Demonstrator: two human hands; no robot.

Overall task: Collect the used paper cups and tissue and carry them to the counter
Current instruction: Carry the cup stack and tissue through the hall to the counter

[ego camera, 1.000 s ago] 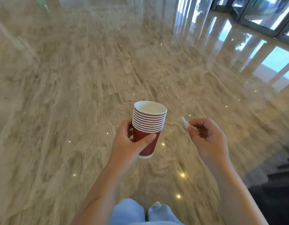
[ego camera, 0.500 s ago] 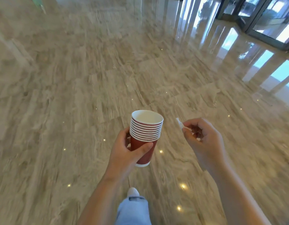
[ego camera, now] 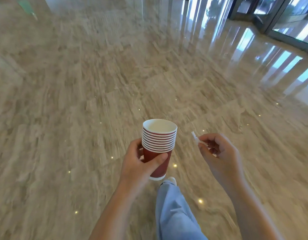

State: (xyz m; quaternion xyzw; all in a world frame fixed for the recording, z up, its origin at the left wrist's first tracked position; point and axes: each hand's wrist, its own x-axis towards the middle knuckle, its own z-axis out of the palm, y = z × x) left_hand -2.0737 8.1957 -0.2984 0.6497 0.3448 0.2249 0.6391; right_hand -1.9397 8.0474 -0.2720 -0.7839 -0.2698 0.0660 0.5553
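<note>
Carrying stage of the collection task, seen from the head camera. The left hand [ego camera: 141, 163] is wrapped around a nested stack of red paper cups [ego camera: 158, 146], thumb across the front and fingers behind, its grip closed firmly on the lowest cup; the stack is held upright in the air at about waist height, white rims showing one above another and the top cup apparently empty. The right hand [ego camera: 217, 153] pinches a small white scrap, taken to be the tissue [ego camera: 194, 136], between thumb and forefinger, its grip closed on that scrap with the other fingers curled loosely. A leg in pale blue trousers [ego camera: 174, 210] steps forward over the polished marble floor [ego camera: 80, 101]; glass doors [ego camera: 288, 18] stand at the upper right. Collection appears complete and transport is under way. No worktop is in view, so the next move calls for walking on with the stack kept level and the pinch on the tissue kept tight until the worktop is reached.
</note>
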